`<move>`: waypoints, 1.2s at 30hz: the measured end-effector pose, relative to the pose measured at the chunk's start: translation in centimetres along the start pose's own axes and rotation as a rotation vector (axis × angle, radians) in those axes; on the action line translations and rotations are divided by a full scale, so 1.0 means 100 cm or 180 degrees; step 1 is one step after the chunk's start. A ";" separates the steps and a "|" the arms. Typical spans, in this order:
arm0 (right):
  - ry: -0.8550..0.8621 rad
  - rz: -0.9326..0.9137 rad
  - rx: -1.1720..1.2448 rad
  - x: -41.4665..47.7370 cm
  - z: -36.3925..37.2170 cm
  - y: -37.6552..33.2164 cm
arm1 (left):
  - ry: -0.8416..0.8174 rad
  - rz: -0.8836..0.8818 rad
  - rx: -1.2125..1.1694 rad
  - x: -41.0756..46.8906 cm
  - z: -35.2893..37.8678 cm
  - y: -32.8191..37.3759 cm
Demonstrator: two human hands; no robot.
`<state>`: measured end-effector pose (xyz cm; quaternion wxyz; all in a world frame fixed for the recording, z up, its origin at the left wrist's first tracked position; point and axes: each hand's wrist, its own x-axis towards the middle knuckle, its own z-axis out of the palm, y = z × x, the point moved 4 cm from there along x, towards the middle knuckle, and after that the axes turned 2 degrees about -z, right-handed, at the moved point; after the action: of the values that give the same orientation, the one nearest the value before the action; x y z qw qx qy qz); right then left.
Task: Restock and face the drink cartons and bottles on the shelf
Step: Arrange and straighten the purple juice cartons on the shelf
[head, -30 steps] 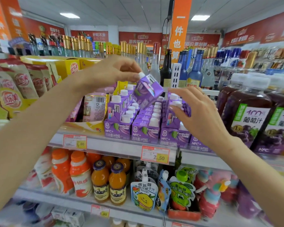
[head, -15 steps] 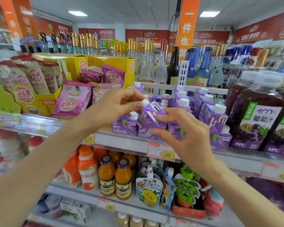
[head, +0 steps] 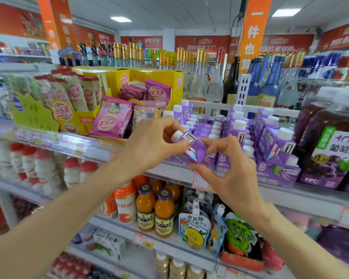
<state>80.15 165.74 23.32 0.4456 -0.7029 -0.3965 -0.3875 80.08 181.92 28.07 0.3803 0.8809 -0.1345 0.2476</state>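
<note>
We hold one purple carton (head: 191, 150) tilted before the shelf (head: 310, 196) edge, left hand (head: 149, 147) pinching its cap end and right hand (head: 231, 175) gripping its base, so the rows (head: 217, 127) look mostly faced while this one awaits placing.

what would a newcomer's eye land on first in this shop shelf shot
The two hands at centre: the left hand and right hand both pinch a small purple carton with a white cap, tilted before the shelf edge. Behind it stand rows of matching cartons, with big dark grape juice bottles to their right and orange juice bottles on the shelf below.
</note>
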 end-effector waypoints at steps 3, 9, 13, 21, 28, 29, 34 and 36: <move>-0.0033 -0.0058 0.0023 -0.001 0.001 -0.001 | -0.0018 -0.0052 0.0012 -0.005 -0.001 -0.001; -0.0158 -0.0213 0.0076 0.000 0.003 -0.002 | 0.0134 -0.0058 0.0211 -0.012 -0.009 0.000; -0.0106 0.0282 0.0573 -0.003 0.001 -0.001 | 0.0091 0.0035 0.0154 -0.022 -0.010 0.000; -0.0053 0.2642 0.3163 0.003 0.001 0.000 | -0.0577 0.0072 -0.0292 -0.050 -0.009 -0.007; -0.0371 0.3394 0.3882 -0.001 0.019 -0.007 | 0.0157 0.0462 -0.0295 -0.063 -0.028 -0.001; -0.0370 0.3436 0.3907 -0.001 0.021 -0.007 | 0.0145 0.0480 -0.0298 -0.062 -0.030 -0.003; -0.0055 0.3351 0.3695 0.002 0.022 0.000 | 0.0056 0.0369 -0.0014 -0.057 -0.031 -0.011; 0.0122 0.3258 0.3613 0.004 0.022 0.001 | 0.0308 0.0341 0.0492 -0.058 -0.023 -0.012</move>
<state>80.78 167.84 22.96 0.8692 -0.4554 -0.1518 0.1184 74.97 184.67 25.61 0.3034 0.8862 -0.1433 0.3195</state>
